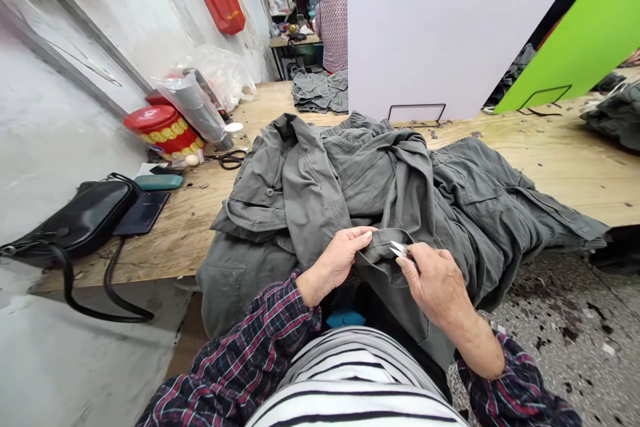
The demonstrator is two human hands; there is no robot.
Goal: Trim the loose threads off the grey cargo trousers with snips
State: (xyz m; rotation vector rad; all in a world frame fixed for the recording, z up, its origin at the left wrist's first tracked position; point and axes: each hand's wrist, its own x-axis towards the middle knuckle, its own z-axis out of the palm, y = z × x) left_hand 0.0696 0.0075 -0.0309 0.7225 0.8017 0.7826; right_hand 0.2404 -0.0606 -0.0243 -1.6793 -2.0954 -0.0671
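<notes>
A heap of olive-grey cotton garments [320,193] with flap pockets lies across the plywood table. My left hand [337,260] pinches a looped fabric edge of the garment [383,257] between thumb and fingers. My right hand [435,283] grips small steel thread snips [399,249], whose blades point left and rest close against that same edge. The snips' handles are hidden inside my right hand. Part of the garment hangs over the table edge into my lap.
Along the left of the plywood table [185,227] lie black-handled scissors [227,159], a red tin [164,130], a teal case [159,181], a phone [143,212] and a black handbag [75,220]. A co-worker [333,30] sits beyond a white panel [450,27], and more garments [615,117] lie at right.
</notes>
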